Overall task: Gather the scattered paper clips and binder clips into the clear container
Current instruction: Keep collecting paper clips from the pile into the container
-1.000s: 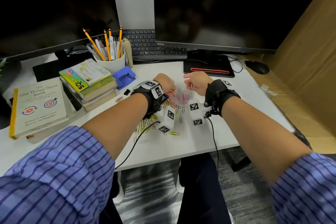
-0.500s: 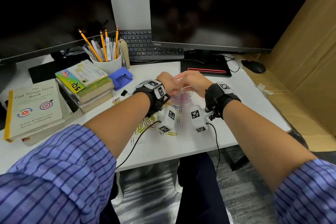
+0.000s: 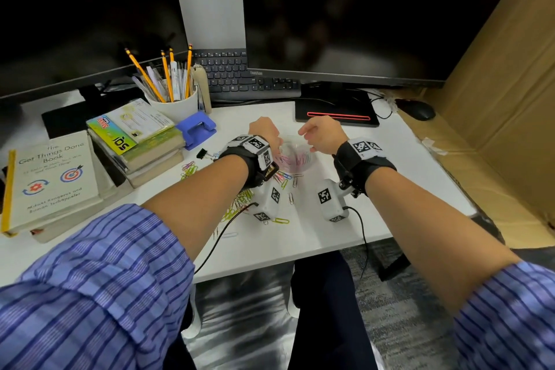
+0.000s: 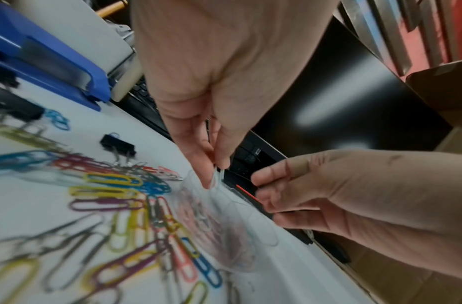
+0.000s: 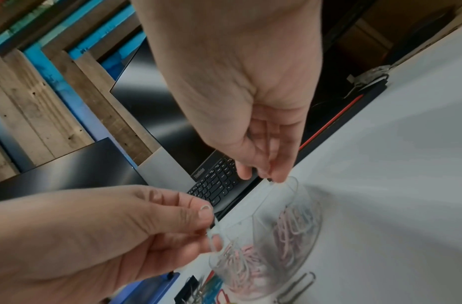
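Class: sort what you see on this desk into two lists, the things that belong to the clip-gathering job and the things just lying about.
Part of the job:
clear container, its rim pinched by left hand and right hand
scattered paper clips
black binder clip

Just lying about:
stacked books
pencil cup
blue hole punch
keyboard
mouse

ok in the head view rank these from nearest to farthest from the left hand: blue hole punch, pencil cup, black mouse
1. Blue hole punch, just left of the left hand.
2. Pencil cup, behind the punch, farther left.
3. Black mouse, far right, beyond the right hand.
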